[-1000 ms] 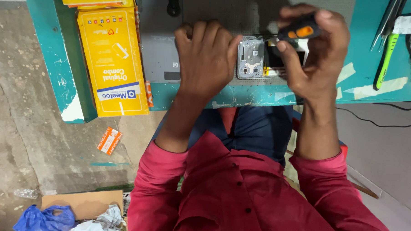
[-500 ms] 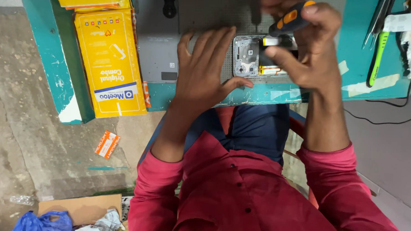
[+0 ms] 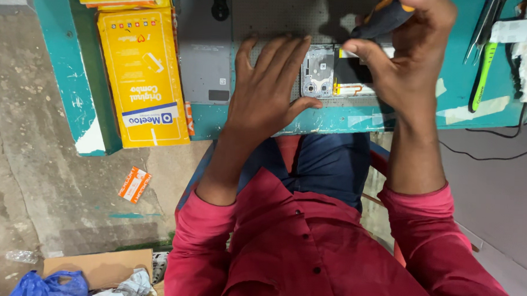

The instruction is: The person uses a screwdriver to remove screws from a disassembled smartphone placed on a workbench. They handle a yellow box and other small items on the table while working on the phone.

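Observation:
An opened phone (image 3: 330, 74), its back cover off and its inner frame and black battery showing, lies on a grey work mat (image 3: 262, 19) at the near edge of a teal table (image 3: 334, 118). My left hand (image 3: 268, 87) rests flat on the mat, fingers spread, with the thumb against the phone's left end. My right hand (image 3: 407, 51) hovers over the phone's right half, gripping a small screwdriver (image 3: 382, 18) with a black and orange handle. The screwdriver's tip is hidden behind my fingers.
Yellow cardboard boxes (image 3: 140, 73) lie on the table's left end. A green-handled tool (image 3: 482, 74) and metal tweezers (image 3: 484, 24) lie at the right, beside a black cable (image 3: 497, 153). On the concrete floor are an orange packet (image 3: 135, 184), a cardboard sheet (image 3: 99, 268) and a blue bag (image 3: 48, 286).
My left hand has flattened out and slid left off the phone, uncovering it. My right hand with the screwdriver has lifted towards the far side of the phone.

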